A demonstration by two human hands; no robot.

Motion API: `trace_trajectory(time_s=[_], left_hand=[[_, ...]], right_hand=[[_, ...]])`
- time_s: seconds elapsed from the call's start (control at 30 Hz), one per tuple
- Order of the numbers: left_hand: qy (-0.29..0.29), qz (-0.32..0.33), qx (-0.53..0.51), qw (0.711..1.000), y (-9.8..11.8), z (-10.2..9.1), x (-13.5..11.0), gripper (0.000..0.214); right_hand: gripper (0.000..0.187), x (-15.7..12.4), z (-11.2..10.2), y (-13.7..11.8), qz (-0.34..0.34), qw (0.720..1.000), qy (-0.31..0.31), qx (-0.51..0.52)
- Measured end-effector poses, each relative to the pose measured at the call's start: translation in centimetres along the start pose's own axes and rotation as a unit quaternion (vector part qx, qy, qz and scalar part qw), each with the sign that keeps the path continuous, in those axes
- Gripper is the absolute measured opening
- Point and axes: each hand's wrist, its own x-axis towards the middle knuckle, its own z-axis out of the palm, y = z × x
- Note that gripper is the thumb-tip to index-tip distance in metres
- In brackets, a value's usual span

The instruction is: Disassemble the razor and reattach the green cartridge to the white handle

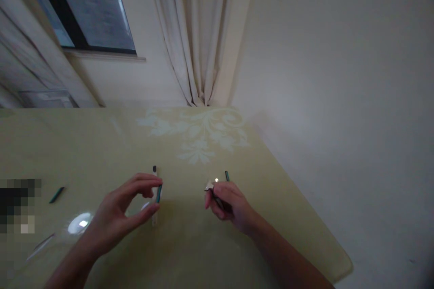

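Observation:
My left hand (125, 207) is above the table, its thumb and forefinger pinching the two ends of a short dark-green stick (159, 193). Just behind that stick, a slim whitish pen-like thing with a dark end (155, 170) lies lengthwise on the table, partly covered by my fingers. My right hand (227, 203) is closed round a small dark object with a pale, jagged-looking tip (209, 186); my fingers hide most of it, so its kind is unclear. Beyond the right knuckles lies another short dark-green stick (227, 175), partly hidden.
The table (190, 253) has a glossy yellowish cover with a white leaf pattern. A third green stick (56, 195) and a thin pale strip (40, 247) lie at the left, near a blurred-out patch. Wall (339, 99) borders the right edge; curtains (196, 31) hang behind.

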Motion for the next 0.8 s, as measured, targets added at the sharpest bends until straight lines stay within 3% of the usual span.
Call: trace_trajectory(time_s=[0.13,0.27,0.57,0.8], left_hand=[[-0.011,0.048,-0.192,0.980,4.1,3.7,-0.7,0.031],[-0.040,0.039,-0.302,0.952,5.4,6.3,-1.4,0.034],[-0.060,0.011,-0.429,0.901,5.3,8.2,-2.0,0.040],[-0.068,-0.002,-0.428,0.901,5.3,8.4,-2.3,0.041]], right_hand=[[0.054,-1.1,1.6,-0.4,0.030,0.992,-0.108,-0.063],[0.055,-1.8,2.6,-0.6,0.039,0.985,-0.155,-0.064],[0.051,-1.7,2.8,0.3,0.055,0.986,-0.158,-0.011],[0.052,-1.7,2.9,0.5,0.058,0.988,-0.139,-0.022]])
